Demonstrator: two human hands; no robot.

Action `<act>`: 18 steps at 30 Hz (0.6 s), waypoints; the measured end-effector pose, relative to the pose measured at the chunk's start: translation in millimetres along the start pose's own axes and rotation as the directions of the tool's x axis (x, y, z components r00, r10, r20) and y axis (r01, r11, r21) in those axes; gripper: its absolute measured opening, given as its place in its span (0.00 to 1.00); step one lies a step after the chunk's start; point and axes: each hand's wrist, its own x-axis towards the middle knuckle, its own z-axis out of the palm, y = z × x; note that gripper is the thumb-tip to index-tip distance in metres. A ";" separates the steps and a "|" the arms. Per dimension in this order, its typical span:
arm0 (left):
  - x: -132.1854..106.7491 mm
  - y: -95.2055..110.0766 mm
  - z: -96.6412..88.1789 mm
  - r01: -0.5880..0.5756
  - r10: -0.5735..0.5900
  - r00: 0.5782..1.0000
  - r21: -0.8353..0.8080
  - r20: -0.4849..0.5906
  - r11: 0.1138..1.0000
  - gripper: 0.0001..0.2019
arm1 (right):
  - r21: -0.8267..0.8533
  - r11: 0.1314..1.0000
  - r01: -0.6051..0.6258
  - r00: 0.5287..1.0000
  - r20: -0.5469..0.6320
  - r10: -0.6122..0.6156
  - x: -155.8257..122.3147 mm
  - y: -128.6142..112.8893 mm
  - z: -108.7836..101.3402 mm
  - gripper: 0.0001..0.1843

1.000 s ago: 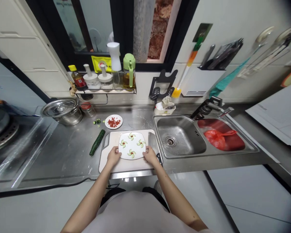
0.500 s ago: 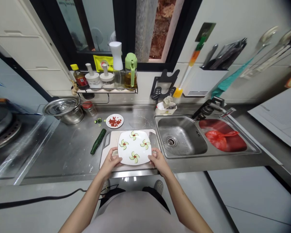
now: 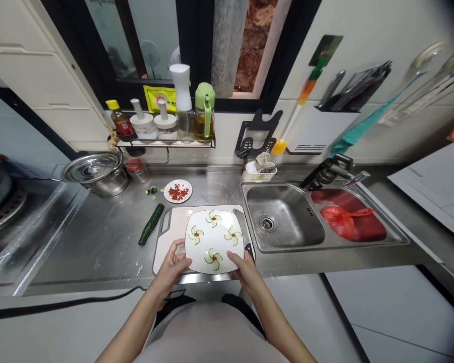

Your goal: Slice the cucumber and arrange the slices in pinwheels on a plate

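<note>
Light: bright, even and indoor, falling from above, with no hard shadows.
Plate [image 3: 214,241]: sharp and well lit, with only a faint soft shadow beneath it.
Steel surface [image 3: 98,242], left of the plate: dull sheen and pale, streaky reflections. A bright strip of glare runs along its front edge just below the plate.
Window [image 3: 249,45], behind the plate: daylight in one pane, the panes beside it dark and reflective.
Utensils [image 3: 419,85], far right of the plate: stretched and smeared.
Edges: straight lines bow from the wide angle, and the upper right corner is darkened.
</note>
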 end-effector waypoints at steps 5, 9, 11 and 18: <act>5.3 -6.2 -1.3 0.003 -0.003 1.000 -0.006 0.011 1.000 0.36 | 0.025 1.000 -0.014 1.000 -0.019 0.015 4.6 2.1 0.5 0.28; 9.1 -6.4 -0.7 -0.015 0.015 1.000 0.012 0.015 1.000 0.35 | 0.074 0.996 -0.053 0.999 -0.007 0.054 10.6 0.0 0.8 0.34; 11.3 -4.5 -0.3 -0.005 0.003 0.999 0.036 0.051 0.999 0.36 | 0.110 0.992 -0.062 0.998 0.014 0.061 13.5 -0.9 0.4 0.36; 30.9 -9.0 -6.6 -0.118 0.051 0.974 0.301 0.223 0.946 0.29 | 0.175 0.983 -0.055 0.997 -0.049 0.064 4.9 -6.6 -27.1 0.41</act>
